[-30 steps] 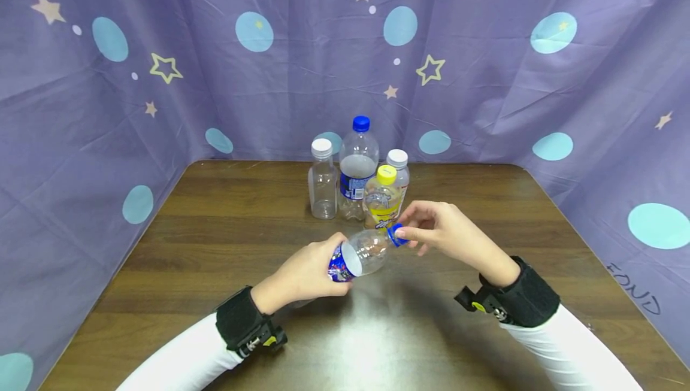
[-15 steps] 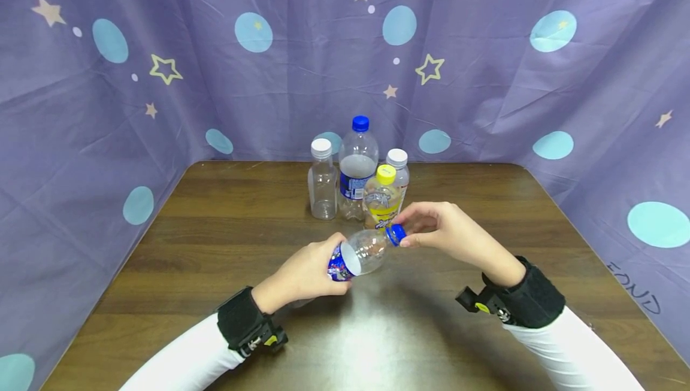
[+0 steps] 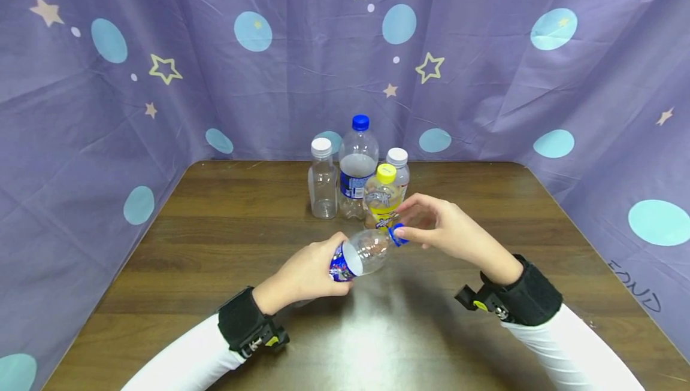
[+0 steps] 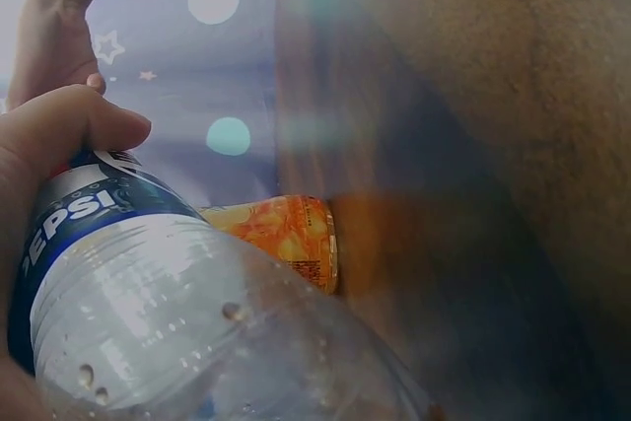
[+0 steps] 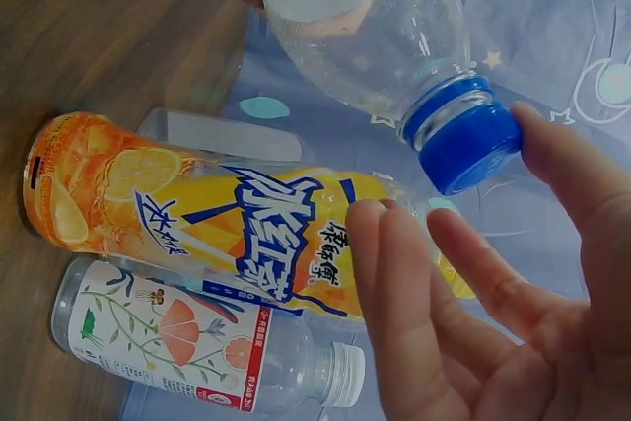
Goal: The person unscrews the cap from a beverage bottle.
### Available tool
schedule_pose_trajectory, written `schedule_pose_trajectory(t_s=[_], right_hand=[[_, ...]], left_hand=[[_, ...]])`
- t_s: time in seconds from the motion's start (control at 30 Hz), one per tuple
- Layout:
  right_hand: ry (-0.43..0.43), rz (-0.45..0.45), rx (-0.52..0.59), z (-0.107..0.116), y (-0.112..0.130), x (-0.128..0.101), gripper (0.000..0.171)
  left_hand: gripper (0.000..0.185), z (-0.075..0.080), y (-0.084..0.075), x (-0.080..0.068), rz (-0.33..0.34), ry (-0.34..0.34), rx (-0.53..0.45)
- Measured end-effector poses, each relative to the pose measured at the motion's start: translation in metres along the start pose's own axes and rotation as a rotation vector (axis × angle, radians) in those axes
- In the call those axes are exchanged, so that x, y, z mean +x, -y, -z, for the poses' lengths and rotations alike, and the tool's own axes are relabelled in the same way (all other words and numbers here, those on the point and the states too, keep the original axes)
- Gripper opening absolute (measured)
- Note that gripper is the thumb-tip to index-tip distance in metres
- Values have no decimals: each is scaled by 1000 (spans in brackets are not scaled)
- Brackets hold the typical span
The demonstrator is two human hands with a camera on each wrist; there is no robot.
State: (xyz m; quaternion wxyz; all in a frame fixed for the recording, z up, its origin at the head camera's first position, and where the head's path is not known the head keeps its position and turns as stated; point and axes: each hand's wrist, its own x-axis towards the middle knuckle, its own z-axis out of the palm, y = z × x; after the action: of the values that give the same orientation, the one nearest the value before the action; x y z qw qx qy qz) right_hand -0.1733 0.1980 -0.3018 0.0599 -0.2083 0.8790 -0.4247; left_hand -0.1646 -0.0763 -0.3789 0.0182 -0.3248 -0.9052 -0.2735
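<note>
We take the soda bottle (image 3: 369, 250) as our landmark; it lies tilted above the table (image 3: 242, 223), neck toward the right hand (image 3: 442, 232); whether its base touches the wood, we cannot tell. Our left hand (image 3: 309, 268) grips it around the label (image 3: 343, 264). At its neck sits the blue cap (image 5: 471, 152), with a clear band between cap and blue ring (image 5: 449, 94); we judge the step in hand to be turning this cap, though we cannot tell whether on or off. The right hand's grip is loose: the thumb (image 5: 562, 160) meets the cap's edge; the fingers (image 5: 399, 293) are spread clear of it. Just beyond the soda bottle stands the yellow-capped bottle (image 3: 383, 202); farther beyond stands the large bottle (image 3: 358, 166). As we judge it, the next move calls for closing fingers and thumb around the cap, then twisting, while the left hand holds the soda bottle steady; too light a pinch could slip.
</note>
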Motion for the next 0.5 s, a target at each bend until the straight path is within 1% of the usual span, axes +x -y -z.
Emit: schedule_pose_trajectory(t_s=[0.13,0.27,0.37,0.5], right_hand=[[14,-13,-13,0,-1,0,33],[6,-3,-29,-1,-3,1,23],[10,10,-33,-1,-3,1,19],[36,55,18,0,-3,0,20]], left_hand=[[60,0,0,0,-2,-6,6],[60,0,0,0,-1,-8,4],[61,0,0,1,-2,-9,4],[61,-1,2,0,6,-4,1]])
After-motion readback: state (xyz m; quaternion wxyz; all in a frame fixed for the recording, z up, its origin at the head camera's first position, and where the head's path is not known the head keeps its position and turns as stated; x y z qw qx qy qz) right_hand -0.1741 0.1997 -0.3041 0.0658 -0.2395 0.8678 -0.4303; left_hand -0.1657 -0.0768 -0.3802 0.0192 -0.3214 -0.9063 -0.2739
